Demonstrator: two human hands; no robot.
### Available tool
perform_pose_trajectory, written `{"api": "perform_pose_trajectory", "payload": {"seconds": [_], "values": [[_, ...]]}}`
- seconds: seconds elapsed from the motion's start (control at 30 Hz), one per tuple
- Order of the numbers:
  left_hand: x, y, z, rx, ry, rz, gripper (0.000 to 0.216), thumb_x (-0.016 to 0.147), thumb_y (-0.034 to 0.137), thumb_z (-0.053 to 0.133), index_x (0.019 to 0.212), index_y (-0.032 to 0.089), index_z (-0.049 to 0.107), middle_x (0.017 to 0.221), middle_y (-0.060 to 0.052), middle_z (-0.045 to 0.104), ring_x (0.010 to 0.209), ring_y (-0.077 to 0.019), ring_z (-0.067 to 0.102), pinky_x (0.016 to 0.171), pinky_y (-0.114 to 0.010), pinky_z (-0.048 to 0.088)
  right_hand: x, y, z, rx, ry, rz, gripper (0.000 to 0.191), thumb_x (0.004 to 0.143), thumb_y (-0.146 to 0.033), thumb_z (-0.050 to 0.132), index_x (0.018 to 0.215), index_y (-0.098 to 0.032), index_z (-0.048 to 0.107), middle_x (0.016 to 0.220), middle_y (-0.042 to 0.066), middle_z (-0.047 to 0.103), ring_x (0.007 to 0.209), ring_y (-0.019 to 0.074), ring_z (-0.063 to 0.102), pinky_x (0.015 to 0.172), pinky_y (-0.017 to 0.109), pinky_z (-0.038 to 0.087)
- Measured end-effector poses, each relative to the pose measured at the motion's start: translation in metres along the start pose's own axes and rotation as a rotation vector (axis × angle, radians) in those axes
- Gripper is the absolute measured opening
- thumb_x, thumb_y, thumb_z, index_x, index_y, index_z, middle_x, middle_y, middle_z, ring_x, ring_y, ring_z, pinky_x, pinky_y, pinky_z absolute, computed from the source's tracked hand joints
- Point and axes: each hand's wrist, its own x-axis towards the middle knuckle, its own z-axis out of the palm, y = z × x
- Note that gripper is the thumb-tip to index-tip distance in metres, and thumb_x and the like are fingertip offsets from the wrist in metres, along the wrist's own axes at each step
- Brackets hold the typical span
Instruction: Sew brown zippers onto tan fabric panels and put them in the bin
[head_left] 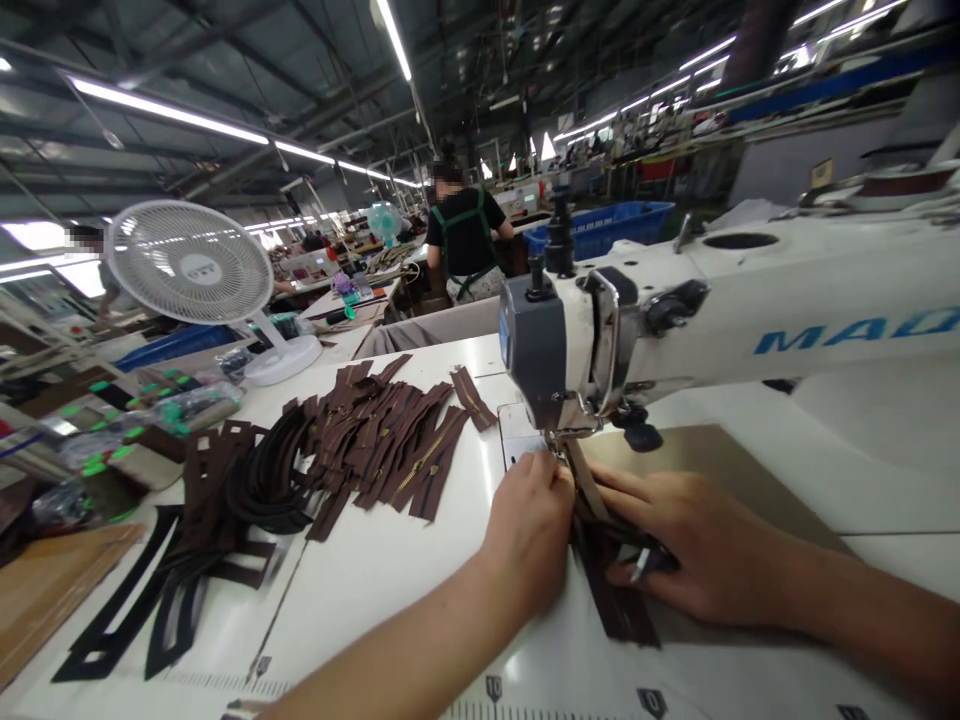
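Observation:
A white sewing machine (720,290) stands over the table, its needle and presser foot low at the cloth. My left hand (531,525) is closed at the presser foot, fingertips pinching the edge of a dark brown zipper strip (619,605). That strip runs from under the foot toward me. To its right, my right hand (694,545) has its upper fingers reaching toward the foot. Curled in its lower fingers is a small dark tool with a silver tip, probably thread snips (641,566). A flat olive-brown piece (697,455) lies under and behind this hand.
Brown zippers (382,430) with brass teeth lie piled left of the machine, beside black and brown cut strips (270,480). A white fan (281,355) and thread cones (150,460) stand farther left. Beyond the table, a person (469,230) sits facing away, near a blue crate (622,225).

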Motion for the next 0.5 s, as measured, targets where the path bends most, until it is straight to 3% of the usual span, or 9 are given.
{"api": "perform_pose_trajectory", "payload": {"seconds": [0.2,0.33,0.5], "values": [[-0.003,-0.004,0.000,-0.036,0.028,0.025,0.019,0.088,0.007,0.045,0.098,0.010,0.061,0.097,-0.014,0.062,0.088,-0.0249,0.059,0.077,-0.040,0.056,0.012,0.011,-0.001,0.023,0.009,0.001,0.061,0.080,-0.030,0.056,0.137,-0.015,0.045,0.143,0.018,0.042,0.108,0.0294,0.060,0.084,0.039,0.053],[-0.016,-0.005,-0.008,-0.085,0.032,0.096,0.028,0.085,0.006,0.051,0.111,0.011,0.059,0.116,-0.013,0.062,0.107,-0.0239,0.059,0.095,-0.040,0.050,-0.003,-0.009,0.000,0.004,0.003,0.048,0.054,0.082,-0.015,0.043,0.136,-0.015,0.048,0.139,0.015,0.048,0.106,0.0261,0.062,0.084,0.039,0.054],[-0.028,-0.006,-0.009,-0.172,0.100,0.093,0.023,0.087,0.008,0.054,0.106,0.013,0.064,0.120,-0.009,0.064,0.113,-0.0211,0.059,0.104,-0.039,0.045,-0.039,-0.040,0.009,-0.115,-0.002,0.085,0.074,0.065,-0.005,0.041,0.138,-0.016,0.047,0.138,0.011,0.049,0.097,0.0235,0.065,0.076,0.038,0.057]]}}
